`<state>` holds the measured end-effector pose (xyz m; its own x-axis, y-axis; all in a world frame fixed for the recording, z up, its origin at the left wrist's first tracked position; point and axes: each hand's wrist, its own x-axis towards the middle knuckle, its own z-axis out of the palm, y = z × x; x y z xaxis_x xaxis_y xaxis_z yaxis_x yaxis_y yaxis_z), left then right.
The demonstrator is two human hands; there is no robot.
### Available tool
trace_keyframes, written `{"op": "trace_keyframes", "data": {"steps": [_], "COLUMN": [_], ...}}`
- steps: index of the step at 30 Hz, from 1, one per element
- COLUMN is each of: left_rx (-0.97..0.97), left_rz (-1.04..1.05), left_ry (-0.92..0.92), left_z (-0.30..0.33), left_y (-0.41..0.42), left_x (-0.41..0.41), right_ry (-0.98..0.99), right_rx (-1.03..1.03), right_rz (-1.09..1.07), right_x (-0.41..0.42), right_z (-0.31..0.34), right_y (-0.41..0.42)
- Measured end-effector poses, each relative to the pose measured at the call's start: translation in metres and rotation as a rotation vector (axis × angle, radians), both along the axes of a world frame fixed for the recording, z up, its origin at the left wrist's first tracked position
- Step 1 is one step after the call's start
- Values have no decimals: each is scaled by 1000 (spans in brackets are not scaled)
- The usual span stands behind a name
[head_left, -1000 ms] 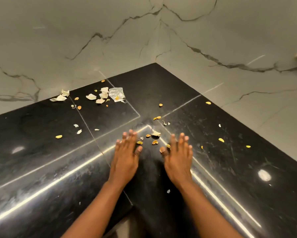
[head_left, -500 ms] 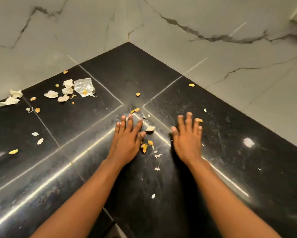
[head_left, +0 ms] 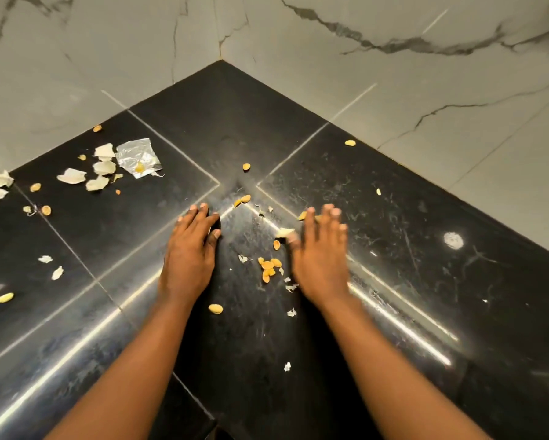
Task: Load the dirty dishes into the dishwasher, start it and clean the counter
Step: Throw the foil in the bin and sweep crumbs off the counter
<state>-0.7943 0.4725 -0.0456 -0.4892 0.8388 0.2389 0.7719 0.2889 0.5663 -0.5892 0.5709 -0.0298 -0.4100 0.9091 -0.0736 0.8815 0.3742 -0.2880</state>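
Both hands lying flat and empty on counter [head_left: 409,249], left hand [head_left: 189,252] and right hand [head_left: 322,258] apart, sweeping crumbs [head_left: 270,266] between them; scraps [head_left: 103,168] beyond left hand still waiting, dishwasher not in view

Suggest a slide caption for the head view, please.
Both hands, left and right, sweep crumbs across the black counter.

left hand [head_left: 189,254]: flat, palm down, fingers straight | right hand [head_left: 319,258]: flat, fingers spread, blurred
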Motion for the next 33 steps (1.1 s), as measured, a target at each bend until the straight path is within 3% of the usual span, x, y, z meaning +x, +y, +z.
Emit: {"op": "trace_keyframes", "data": {"steps": [3,5,7,9,11,13,16,22,25,28,33], "left_rx": [17,32,39,52,60,58,57,60,65,94,144], "left_rz": [-15,-13,-11,-21,-27,-17,-24,-60,-86,-65,-52], "left_ry": [-3,-17,-21,-18,-13,4,9,-38,-65,-78,-107], "left_z": [-1,-1,-2,-3,-5,-5,-5,-3,-1,1,-2], "left_y": [0,0,0,0,1,1,1,-3,-5,-7,-9], "left_x": [0,-1,-1,-1,-1,-2,-2,-4,-4,-1,1], "right_ry": [189,350,403,149,-52,-81,-59,91,102,-110,-100], "right_rx": [-63,13,172,288,149,21,12,6,82,-9,-50], "right_rz": [283,279,47,-310,-673,-867,-731,106,-51,-278,-251], "right_x": [-18,3,54,126,188,205,157,31,53,89,25], "right_z": [11,20,17,8,4,-1,-6,9,22,12,-11], "right_y": [-45,-44,-26,1,14,14,-3,-84,-119,-174,-180]}}
